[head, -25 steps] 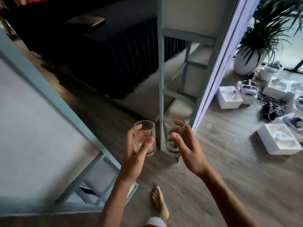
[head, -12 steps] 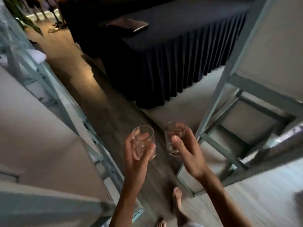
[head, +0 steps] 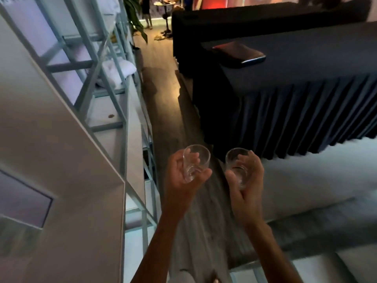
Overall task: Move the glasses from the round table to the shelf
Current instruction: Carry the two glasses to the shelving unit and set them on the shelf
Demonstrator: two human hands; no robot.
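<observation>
A: Left hand [head: 182, 180]?
B: Fingers curled round clear round glass tumbler [head: 201, 155], held in the air over the wood-plank floor [head: 163, 99].
A: Right hand [head: 245, 188]?
B: Grips second clear glass tumbler [head: 234, 158], just beside the first. Pale blue metal-frame shelf [head: 70, 65] stands to their left.

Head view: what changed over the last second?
The camera swung left: the pale blue metal-framed shelf now fills the left side and the black skirted table sits upper right; the white boxes and white plant pot left the frame. Unchanged: the left grip holds the left clear glass tumbler, the right grip the right clear glass tumbler, side by side. Nothing let go.
</observation>
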